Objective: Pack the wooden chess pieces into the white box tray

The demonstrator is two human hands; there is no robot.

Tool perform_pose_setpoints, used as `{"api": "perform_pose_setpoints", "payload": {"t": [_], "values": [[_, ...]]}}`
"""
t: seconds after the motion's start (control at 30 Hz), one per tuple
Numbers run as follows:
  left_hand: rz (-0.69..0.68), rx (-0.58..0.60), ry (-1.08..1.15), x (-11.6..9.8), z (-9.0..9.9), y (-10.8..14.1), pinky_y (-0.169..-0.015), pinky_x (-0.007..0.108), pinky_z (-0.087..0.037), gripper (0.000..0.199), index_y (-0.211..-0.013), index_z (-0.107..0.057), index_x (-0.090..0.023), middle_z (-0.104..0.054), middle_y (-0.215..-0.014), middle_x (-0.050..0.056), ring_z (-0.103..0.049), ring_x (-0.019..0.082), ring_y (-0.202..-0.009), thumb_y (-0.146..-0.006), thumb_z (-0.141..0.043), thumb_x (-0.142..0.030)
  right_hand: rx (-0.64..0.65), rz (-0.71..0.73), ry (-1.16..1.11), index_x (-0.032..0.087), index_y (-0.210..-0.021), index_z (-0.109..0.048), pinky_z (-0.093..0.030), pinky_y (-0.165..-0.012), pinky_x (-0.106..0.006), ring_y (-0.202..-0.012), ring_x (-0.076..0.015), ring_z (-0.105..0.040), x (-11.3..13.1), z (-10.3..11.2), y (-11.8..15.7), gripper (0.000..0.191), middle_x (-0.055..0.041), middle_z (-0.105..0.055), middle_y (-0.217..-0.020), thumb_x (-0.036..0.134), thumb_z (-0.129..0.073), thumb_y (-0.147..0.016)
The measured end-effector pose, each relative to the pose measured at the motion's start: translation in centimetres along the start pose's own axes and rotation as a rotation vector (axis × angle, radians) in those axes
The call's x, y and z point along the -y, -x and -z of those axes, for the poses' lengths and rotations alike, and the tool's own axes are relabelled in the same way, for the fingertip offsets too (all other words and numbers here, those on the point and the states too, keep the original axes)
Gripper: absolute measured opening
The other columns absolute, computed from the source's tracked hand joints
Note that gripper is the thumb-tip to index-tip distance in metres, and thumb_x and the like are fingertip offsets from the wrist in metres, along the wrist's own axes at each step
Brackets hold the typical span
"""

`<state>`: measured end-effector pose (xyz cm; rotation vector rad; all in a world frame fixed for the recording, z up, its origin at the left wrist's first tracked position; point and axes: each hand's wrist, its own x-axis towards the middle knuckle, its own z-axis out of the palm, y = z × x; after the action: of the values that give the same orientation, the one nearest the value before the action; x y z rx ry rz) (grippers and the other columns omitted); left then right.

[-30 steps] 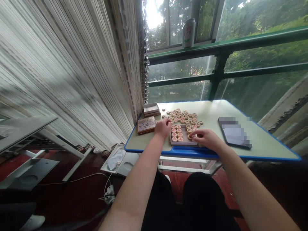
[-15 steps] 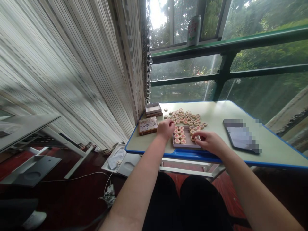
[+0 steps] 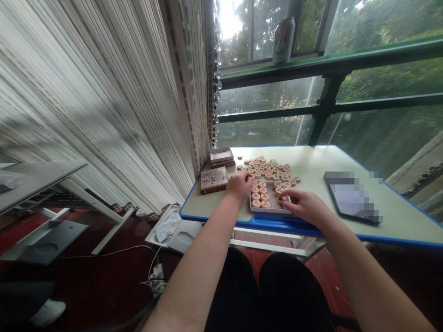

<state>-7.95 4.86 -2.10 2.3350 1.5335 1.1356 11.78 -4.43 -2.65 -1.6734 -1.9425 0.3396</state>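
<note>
An open shallow box (image 3: 271, 210) near the table's front edge holds two columns of round pieces (image 3: 265, 196) with red characters at its left and more pieces at its right. My right hand (image 3: 301, 204) is at the box's right side, thumb and fingertips pinched on a round piece (image 3: 280, 199). My left hand (image 3: 240, 184) rests closed by the box's upper left corner, its fingertips curled; whatever they hold, if anything, is hidden. Behind the box lies a loose spread of wooden pieces (image 3: 268, 175).
A patterned box lid (image 3: 213, 179) and a stacked open box (image 3: 221, 154) stand at the table's left. A tablet (image 3: 349, 196) with a blurred screen lies at the right. A can (image 3: 284, 40) stands on the window rail. A person's shoe (image 3: 49, 312) shows at lower left.
The view has shifted slightly. Both hands stay in nearly the same places by the box, and the pieces look unchanged.
</note>
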Motion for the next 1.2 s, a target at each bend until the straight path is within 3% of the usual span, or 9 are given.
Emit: {"api": "perform_pose_setpoints", "payload": {"t": [0.2,0.43,1.2], "values": [[-0.008,-0.004,0.023,0.02,0.08,0.03,-0.067,0.024,-0.048,0.021,-0.079,-0.069,-0.019,-0.070,-0.076,0.003,-0.062,0.015,-0.071,-0.080,-0.049,-0.018,-0.032,0.050,-0.028,0.022,-0.086,-0.067,-0.032,-0.050,-0.024,-0.048,-0.0121,-0.044,-0.28,-0.10,0.15,0.022,0.0032,-0.050,-0.051,0.034,-0.052,-0.075],[0.053,-0.107,-0.008,0.14,0.35,0.05,-0.059,0.023,-0.045,0.020,-0.075,-0.068,-0.018,-0.068,-0.069,0.003,-0.060,0.014,-0.064,-0.079,-0.048,-0.018,-0.085,0.046,-0.084,0.019,-0.083,-0.066,-0.034,-0.052,-0.025,-0.050,-0.0127,-0.046,-0.74,-0.17,0.17,0.025,0.0017,-0.054,-0.054,0.037,-0.049,-0.078],[-0.015,-0.094,-0.010,0.29,0.02,-0.08,-0.064,0.024,-0.046,0.020,-0.072,-0.065,-0.018,-0.068,-0.073,0.004,-0.061,0.015,-0.068,-0.079,-0.047,-0.015,-0.090,-0.003,-0.109,0.020,-0.086,-0.065,-0.034,-0.052,-0.025,-0.050,-0.0138,-0.046,-0.40,0.07,0.01,0.024,0.0029,-0.052,-0.053,0.033,-0.046,-0.078]]}}
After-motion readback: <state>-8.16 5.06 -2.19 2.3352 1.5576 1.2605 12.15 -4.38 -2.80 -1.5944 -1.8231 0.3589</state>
